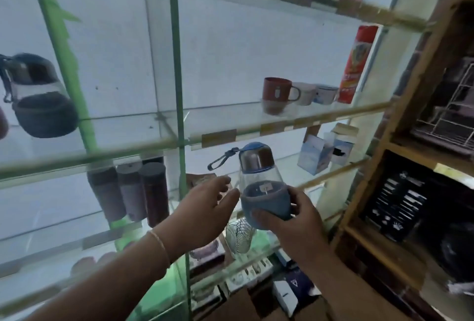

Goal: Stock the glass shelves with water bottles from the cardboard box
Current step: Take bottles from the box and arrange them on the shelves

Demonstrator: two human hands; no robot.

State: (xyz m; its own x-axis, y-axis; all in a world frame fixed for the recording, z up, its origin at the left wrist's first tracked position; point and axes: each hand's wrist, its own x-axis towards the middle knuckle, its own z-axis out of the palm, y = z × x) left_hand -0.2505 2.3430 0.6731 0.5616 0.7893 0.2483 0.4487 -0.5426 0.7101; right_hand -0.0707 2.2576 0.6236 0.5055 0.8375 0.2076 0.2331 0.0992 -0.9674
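Low in the frame's centre, the right hand (pixel 289 214) has its grip curled round the blue sleeve of a water bottle (pixel 261 187), held upright. The left hand (pixel 205 205) reaches beside it, fingers relaxed, holding nothing. Behind, the glass shelf (pixel 230 125) carries mugs (pixel 279 93) at right.

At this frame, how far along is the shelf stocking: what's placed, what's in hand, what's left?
Done: one dark-sleeved bottle stands on the glass shelf at left. In hand: the right hand grips a blue-sleeved bottle by its base, held in front of the shelves and not set down; the left hand reaches toward it, fingers open. Left: placing this bottle. The cardboard box is not clearly visible, so the remaining count is unknown.
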